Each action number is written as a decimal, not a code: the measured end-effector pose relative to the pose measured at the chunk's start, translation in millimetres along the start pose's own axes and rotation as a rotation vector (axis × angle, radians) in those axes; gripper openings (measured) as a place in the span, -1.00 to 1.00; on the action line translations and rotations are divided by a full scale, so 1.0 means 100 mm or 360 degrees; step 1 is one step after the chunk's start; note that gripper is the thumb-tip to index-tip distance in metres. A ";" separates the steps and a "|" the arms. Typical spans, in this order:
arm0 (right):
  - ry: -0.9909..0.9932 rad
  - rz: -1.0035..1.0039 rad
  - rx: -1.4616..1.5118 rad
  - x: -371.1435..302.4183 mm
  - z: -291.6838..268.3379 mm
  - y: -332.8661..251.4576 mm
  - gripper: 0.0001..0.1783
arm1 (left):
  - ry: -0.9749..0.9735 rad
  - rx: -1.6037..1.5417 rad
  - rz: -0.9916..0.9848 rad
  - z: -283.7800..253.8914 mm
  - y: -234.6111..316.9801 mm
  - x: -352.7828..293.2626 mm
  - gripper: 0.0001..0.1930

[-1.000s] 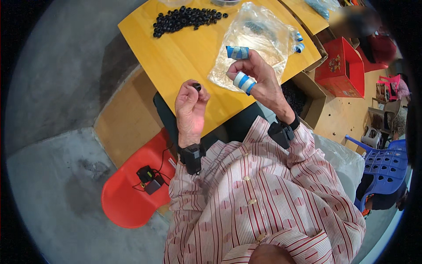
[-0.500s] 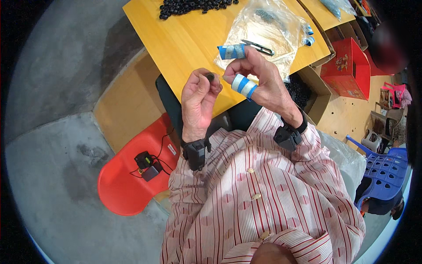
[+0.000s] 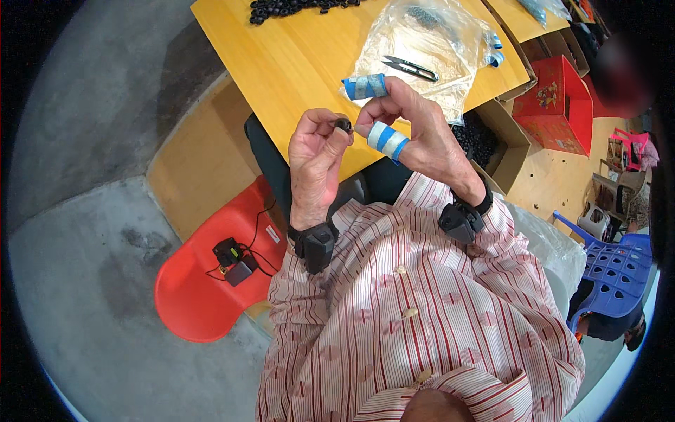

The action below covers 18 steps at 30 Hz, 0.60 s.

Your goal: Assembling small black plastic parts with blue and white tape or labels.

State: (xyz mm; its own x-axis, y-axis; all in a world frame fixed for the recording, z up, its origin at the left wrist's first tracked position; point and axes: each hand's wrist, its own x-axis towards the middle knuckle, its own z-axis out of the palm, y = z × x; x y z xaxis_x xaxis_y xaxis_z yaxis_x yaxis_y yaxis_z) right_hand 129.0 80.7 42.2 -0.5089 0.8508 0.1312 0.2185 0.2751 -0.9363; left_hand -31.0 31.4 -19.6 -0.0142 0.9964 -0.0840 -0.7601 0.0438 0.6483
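Between the thumb and fingers of my left hand (image 3: 314, 169) is a small black rubber ring (image 3: 343, 124), its rounded end facing up and to the right. My right hand (image 3: 434, 137) is just beside it, thumb and a fingertip pinched together close to the ring. Whatever that pinch holds is too small to make out. Blue and white tape wraps the right thumb and the index finger, which sticks out to the left. Beyond the right hand, black thread snips (image 3: 410, 68) lie on a clear plastic bag (image 3: 450, 49).
A pile of black rings (image 3: 295, 8) lies at the far edge of the yellow table (image 3: 281, 63). A cardboard box (image 3: 512, 144) of black pieces stands at right, near a red box (image 3: 552, 105). A red chair (image 3: 204, 295) with cabled devices is at left, a blue chair (image 3: 619, 274) at right.
The black ring has turned in my left fingers, and the left thumb has moved up against it. My right hand has barely shifted. The view of the table has moved slightly.
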 end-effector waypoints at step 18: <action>-0.0063 -0.0008 -0.0256 0.00 0.01 -0.01 -0.57 | -0.0038 0.0114 -0.0167 -0.07 0.01 -0.06 -0.76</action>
State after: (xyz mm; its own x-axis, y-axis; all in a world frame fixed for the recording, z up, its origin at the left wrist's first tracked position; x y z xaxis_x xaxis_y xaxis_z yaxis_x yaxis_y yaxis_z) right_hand 127.4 80.0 43.0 -0.5422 0.8316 0.1199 0.3446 0.3502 -0.8710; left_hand -35.9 24.6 -23.3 0.0794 0.9874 -0.1368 -0.7083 0.1525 0.6892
